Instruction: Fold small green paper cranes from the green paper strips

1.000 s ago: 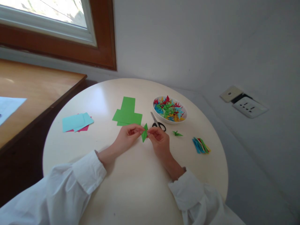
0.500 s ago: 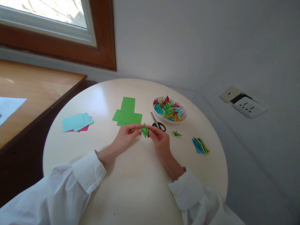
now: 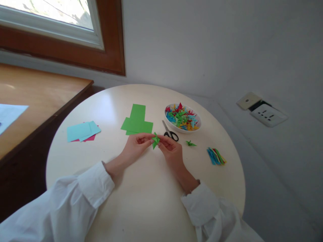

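A pale wall (image 3: 176, 43) rises behind a round white surface (image 3: 146, 201). At the upper left is a window (image 3: 63, 13) in a brown frame, with a wooden surface (image 3: 45, 84) below it. White sleeves (image 3: 96, 185) reach in from the near side. The left hand (image 3: 138, 144) and right hand (image 3: 173, 151) meet near the middle, fingertips pinched on opposite sides of a small folded green paper, holding it between them. Beyond the right hand stands a white bowl (image 3: 181, 130) heaped with multicoloured folded shapes. Green sheets (image 3: 138, 117) overlap beyond the left hand; blue sheets (image 3: 80, 131) lie farther left, over pink ones. At right is a pile of coloured strips (image 3: 216, 156). Scissors (image 3: 168, 130) lie just beside the bowl. Smallest are a loose green crane (image 3: 191, 143), right of the right hand, and the folded green paper (image 3: 155, 140) itself.
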A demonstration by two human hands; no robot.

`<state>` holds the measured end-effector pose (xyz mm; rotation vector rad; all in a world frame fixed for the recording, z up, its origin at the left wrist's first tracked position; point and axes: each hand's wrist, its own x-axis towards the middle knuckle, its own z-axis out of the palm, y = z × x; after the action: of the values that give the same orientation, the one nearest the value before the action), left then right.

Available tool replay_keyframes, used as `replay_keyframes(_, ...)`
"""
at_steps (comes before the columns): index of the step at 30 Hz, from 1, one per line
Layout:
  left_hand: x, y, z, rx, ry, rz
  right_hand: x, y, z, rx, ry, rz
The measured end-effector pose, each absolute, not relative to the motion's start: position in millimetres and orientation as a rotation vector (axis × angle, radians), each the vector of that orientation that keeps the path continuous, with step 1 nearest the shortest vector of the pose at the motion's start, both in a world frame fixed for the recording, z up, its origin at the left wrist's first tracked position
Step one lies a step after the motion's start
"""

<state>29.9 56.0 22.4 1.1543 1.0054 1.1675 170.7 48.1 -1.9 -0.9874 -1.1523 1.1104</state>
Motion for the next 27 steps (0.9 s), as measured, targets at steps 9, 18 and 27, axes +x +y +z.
replay_keyframes(9, 30.1, 56.3, 21.3, 1.194, 1.064, 1.188, 171.8, 48.8, -2.3, -1.043, -1.253, 0.941)
replay_keyframes(18, 31.2, 58.1, 16.6, 1.219, 1.06, 1.181, 172.8, 49.3, -5.5, -1.003, -1.317, 0.861)
replay_keyframes(27, 28.1, 60.3, 14.0, 1.422, 1.057, 1.33, 171.6, 47.0, -5.1, -1.108, -1.363, 0.769)
